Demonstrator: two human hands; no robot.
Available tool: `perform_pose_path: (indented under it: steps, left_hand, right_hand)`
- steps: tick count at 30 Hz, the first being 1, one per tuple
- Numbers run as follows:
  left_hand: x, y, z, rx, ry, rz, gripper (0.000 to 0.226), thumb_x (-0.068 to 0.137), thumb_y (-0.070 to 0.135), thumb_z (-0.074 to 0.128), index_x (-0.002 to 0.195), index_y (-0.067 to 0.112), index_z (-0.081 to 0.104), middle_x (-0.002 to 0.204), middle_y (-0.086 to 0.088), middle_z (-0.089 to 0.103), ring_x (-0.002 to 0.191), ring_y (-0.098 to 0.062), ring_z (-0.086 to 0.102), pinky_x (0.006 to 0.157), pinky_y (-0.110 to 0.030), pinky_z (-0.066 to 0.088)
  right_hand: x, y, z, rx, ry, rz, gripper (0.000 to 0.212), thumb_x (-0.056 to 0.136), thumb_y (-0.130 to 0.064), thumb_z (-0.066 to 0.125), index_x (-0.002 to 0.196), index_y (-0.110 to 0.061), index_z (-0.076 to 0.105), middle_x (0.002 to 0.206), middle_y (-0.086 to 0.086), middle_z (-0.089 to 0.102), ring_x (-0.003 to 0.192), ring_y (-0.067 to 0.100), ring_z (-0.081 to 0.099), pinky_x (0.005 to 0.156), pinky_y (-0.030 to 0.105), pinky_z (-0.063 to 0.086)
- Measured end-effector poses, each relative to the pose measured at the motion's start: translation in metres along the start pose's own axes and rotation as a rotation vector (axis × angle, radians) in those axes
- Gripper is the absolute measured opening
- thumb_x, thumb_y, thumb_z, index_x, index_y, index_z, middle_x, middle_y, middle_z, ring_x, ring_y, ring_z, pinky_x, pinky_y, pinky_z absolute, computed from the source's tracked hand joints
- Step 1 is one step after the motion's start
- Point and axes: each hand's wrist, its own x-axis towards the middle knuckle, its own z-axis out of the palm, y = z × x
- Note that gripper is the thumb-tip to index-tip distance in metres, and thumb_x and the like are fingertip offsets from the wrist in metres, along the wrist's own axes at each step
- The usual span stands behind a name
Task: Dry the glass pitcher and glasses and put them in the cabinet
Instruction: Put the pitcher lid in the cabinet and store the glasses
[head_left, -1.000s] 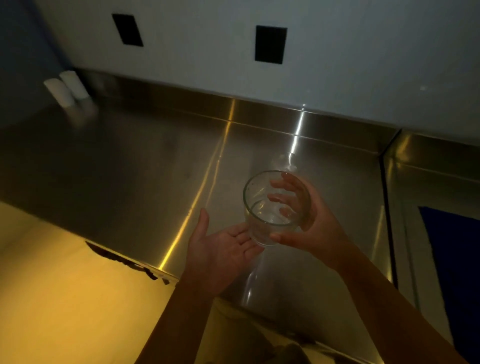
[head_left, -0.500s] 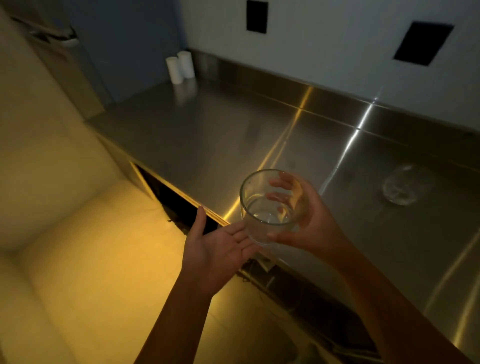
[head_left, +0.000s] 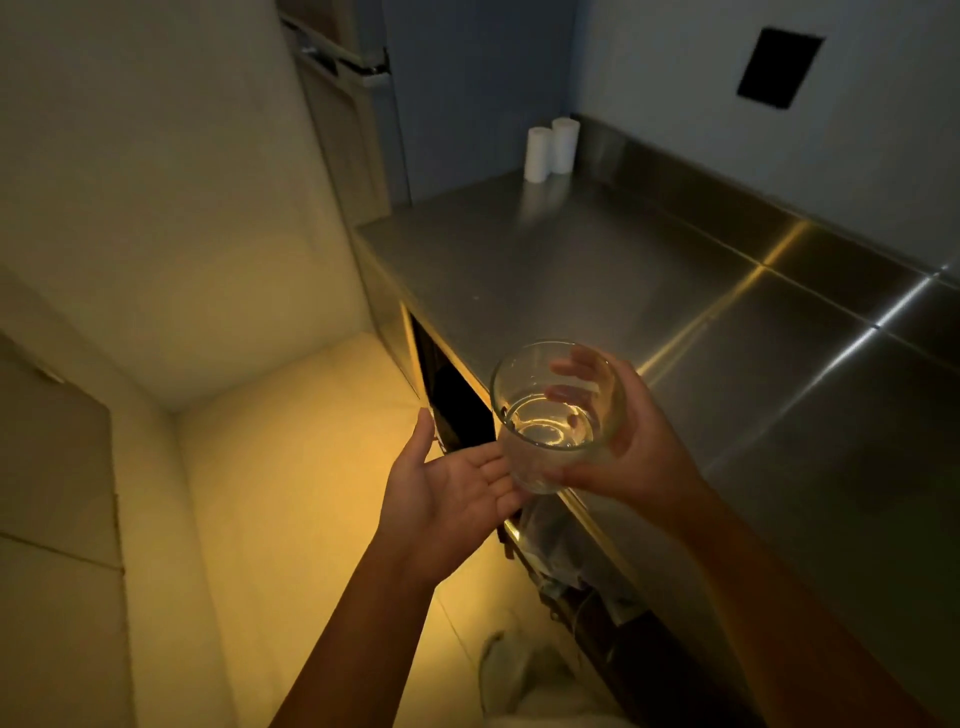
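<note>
A clear drinking glass is upright in my right hand, whose fingers wrap its far side and thumb presses near its base. My left hand is open, palm up, with its fingertips touching the lower left of the glass. Both hands hover over the front edge of the steel counter. Below that edge a dark opening under the counter shows. No pitcher is in view.
Two white rolls stand at the counter's far left corner by the blue wall. A black wall plate is high on the right. Pale floor and a wall lie left; a light cloth hangs under the counter edge.
The view has swung left along the counter; the second glass seen on the counter earlier has left the frame. Both hands keep the same hold on the glass.
</note>
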Motion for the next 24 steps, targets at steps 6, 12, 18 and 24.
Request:
perform_pose_path:
  steps: [6, 12, 18, 24]
  left_hand:
    - [0.033, 0.062, 0.008, -0.052, 0.070, 0.114, 0.092, 0.073, 0.060, 0.042, 0.127, -0.014, 0.039, 0.126, -0.032, 0.051, 0.116, -0.042, 0.051, 0.084, -0.044, 0.052]
    - [0.065, 0.112, 0.003, -0.085, 0.139, 0.179, 0.090, 0.073, 0.061, 0.043, 0.121, -0.016, 0.044, 0.121, -0.031, 0.055, 0.106, -0.040, 0.059, 0.078, -0.042, 0.055]
    - [0.069, 0.162, -0.028, -0.155, 0.207, 0.229, 0.088, 0.082, 0.064, 0.034, 0.117, -0.016, 0.047, 0.121, -0.032, 0.055, 0.110, -0.042, 0.056, 0.088, -0.051, 0.047]
    - [0.063, 0.235, -0.073, -0.175, 0.236, 0.275, 0.090, 0.081, 0.065, 0.033, 0.122, -0.015, 0.045, 0.122, -0.030, 0.055, 0.109, -0.039, 0.058, 0.091, -0.048, 0.046]
  right_hand:
    - [0.089, 0.000, 0.007, 0.032, -0.133, -0.049, 0.087, 0.049, -0.036, 0.079, 0.126, -0.030, 0.039, 0.126, -0.014, 0.051, 0.115, 0.004, 0.052, 0.085, 0.017, 0.048]
    - [0.162, 0.010, 0.021, 0.030, -0.209, -0.056, 0.084, 0.052, -0.033, 0.082, 0.124, -0.035, 0.040, 0.124, -0.017, 0.052, 0.114, 0.003, 0.053, 0.086, 0.018, 0.048]
    - [0.217, 0.019, 0.068, 0.005, -0.318, -0.001, 0.083, 0.050, -0.035, 0.083, 0.121, -0.038, 0.040, 0.121, -0.020, 0.052, 0.110, -0.005, 0.052, 0.082, 0.010, 0.046]
    - [0.276, 0.019, 0.139, -0.001, -0.361, 0.011, 0.075, 0.053, -0.022, 0.080, 0.115, -0.038, 0.042, 0.109, -0.033, 0.050, 0.105, -0.016, 0.049, 0.074, 0.003, 0.043]
